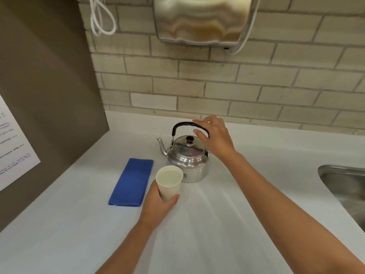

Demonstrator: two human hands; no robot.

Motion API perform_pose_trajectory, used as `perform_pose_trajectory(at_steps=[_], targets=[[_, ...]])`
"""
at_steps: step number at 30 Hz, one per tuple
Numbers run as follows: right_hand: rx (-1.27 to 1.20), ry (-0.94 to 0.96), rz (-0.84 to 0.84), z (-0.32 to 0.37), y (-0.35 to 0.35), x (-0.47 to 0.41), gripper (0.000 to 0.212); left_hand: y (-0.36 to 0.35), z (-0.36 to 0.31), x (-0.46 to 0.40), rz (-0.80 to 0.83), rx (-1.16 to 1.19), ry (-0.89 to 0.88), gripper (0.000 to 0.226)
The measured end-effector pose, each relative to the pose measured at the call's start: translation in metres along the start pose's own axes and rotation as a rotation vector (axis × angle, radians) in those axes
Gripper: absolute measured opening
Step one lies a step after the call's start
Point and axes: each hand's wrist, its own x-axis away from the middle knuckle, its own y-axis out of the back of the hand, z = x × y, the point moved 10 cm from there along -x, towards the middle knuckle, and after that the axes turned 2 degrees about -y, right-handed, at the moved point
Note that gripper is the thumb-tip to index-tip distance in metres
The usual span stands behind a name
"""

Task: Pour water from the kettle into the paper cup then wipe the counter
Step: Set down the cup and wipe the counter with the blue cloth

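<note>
A silver kettle with a black handle stands upright on the white counter, its spout pointing left. My right hand is at the right end of the handle with thumb and fingers apart, not closed around it. My left hand grips a white paper cup just in front of the kettle; the cup is upright and appears to hold water. A folded blue cloth lies flat on the counter to the left of the cup.
A steel sink is set into the counter at the right. A brown side wall with a printed sheet stands at the left. A metal dispenser hangs on the brick wall above the kettle.
</note>
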Motion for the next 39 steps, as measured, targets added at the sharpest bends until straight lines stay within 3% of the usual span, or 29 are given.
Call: perform_pose_trajectory(at_steps=[6,11,13,16,21,31,39], targets=[[-0.038,-0.062,0.056,0.003,0.006,0.074,0.035,-0.001,-0.009,0.001,0.044,-0.017,0.013,0.073],[0.038,-0.154,0.146,-0.009,-0.026,0.143,0.040,-0.003,-0.008,0.003,0.290,-0.181,-0.012,0.058],[0.119,-0.235,0.221,-0.020,-0.048,0.172,0.045,0.003,-0.003,0.007,0.373,-0.251,-0.033,0.070],[0.242,-0.366,0.333,-0.033,-0.077,0.210,0.051,0.025,-0.002,0.004,0.365,-0.291,-0.058,0.072],[0.313,-0.424,0.324,-0.031,-0.091,0.235,0.053,0.052,-0.012,-0.032,0.287,-0.326,-0.178,0.054],[0.339,-0.436,0.293,-0.032,-0.090,0.236,0.051,0.041,0.047,-0.095,0.331,-0.970,-0.128,0.052],[0.350,-0.445,0.321,-0.028,-0.088,0.235,0.050,0.049,0.038,-0.072,0.442,-0.945,-0.359,0.048]])
